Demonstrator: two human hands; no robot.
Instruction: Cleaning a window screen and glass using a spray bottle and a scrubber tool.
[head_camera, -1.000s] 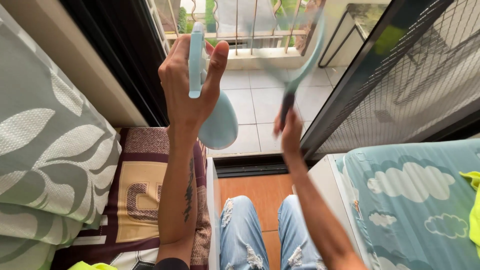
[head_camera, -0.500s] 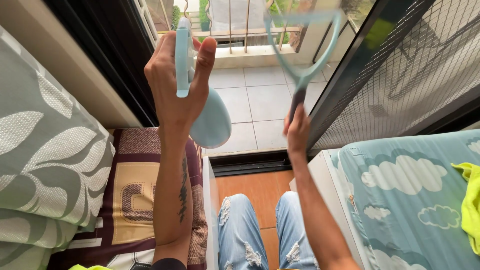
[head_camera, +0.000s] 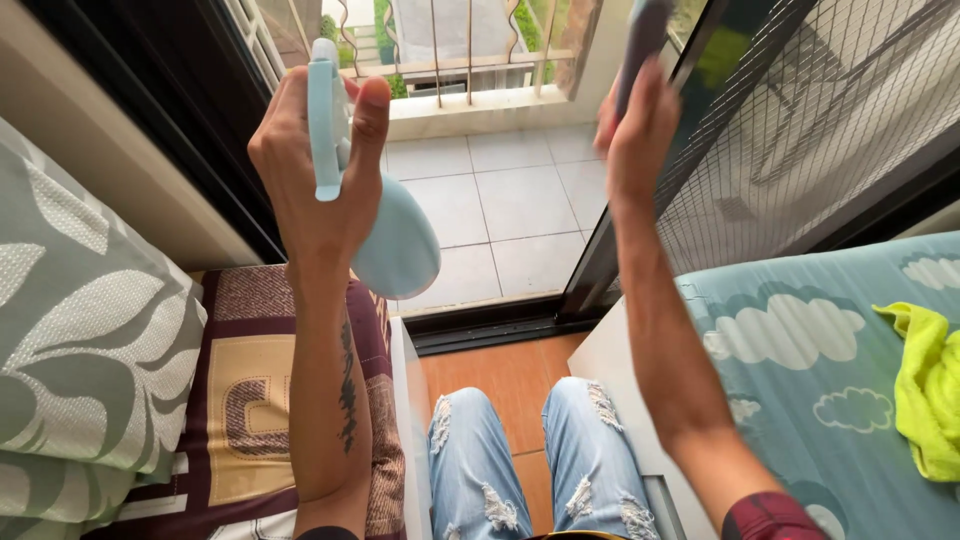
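Gripping the pale blue spray bottle (head_camera: 385, 240) in your left hand (head_camera: 315, 175) and clenching a dark handle (head_camera: 640, 40) (top hidden) in your right hand (head_camera: 635, 140), you're risking mist drifting onto the cloud-print bedding (head_camera: 800, 360).

A pale blue spray bottle (head_camera: 385, 235) of smooth, matt plastic. A dark handle (head_camera: 640, 40), seemingly matt plastic. Glossy pale floor tiles (head_camera: 500, 205). A black metal mesh screen (head_camera: 800, 130). Soft yellow cloth (head_camera: 925, 385) lies on smooth printed cotton bedding (head_camera: 800, 370). Faded, ripped denim jeans (head_camera: 530, 460). A woven, coarse patterned blanket (head_camera: 240, 400).
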